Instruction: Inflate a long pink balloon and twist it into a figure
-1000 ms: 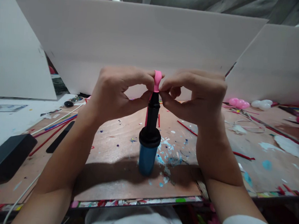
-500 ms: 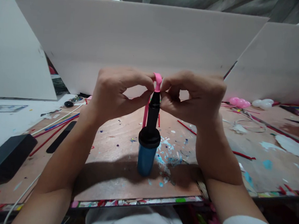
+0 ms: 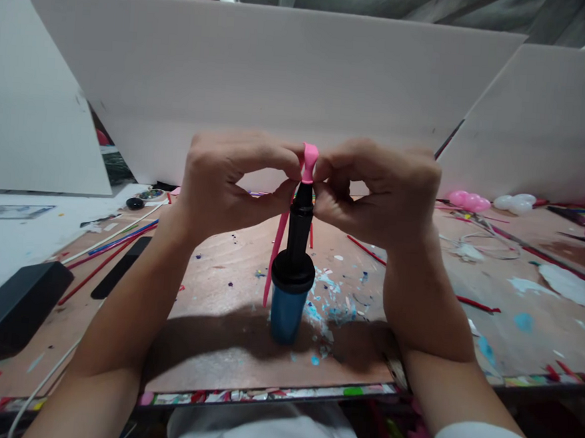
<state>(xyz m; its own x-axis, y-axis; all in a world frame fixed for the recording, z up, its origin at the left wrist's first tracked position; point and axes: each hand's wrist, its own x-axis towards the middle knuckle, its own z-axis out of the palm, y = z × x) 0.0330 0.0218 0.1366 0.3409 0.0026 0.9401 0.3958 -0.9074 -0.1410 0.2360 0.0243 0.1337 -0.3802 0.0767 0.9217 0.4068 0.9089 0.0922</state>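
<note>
A blue hand balloon pump point(image 3: 286, 312) with a black collar and nozzle stands upright on the table in front of me. The mouth of a long pink balloon point(image 3: 310, 160) sits over the nozzle's tip. Its limp tail hangs down behind the pump, to the left. With thumb and forefinger, my left hand point(image 3: 242, 182) pinches the balloon at the left of the tip. On the other side my right hand point(image 3: 382, 188) pinches at the balloon's edge the same way, its other fingers curled. The exact contact under the fingertips is hidden.
White boards point(image 3: 282, 78) stand along the back. A dark box point(image 3: 16, 306) and a black flat bar point(image 3: 121, 267) lie at left, near loose red and blue balloons. Small inflated pink balloons point(image 3: 469, 200) and white ones point(image 3: 515, 202) lie at the back right. Paint flecks dot the tabletop.
The balloon's tail has swung left and now hangs clear of the pump's side. Its neck looks slightly wider and straighter above the nozzle. Both hands have hardly moved.
</note>
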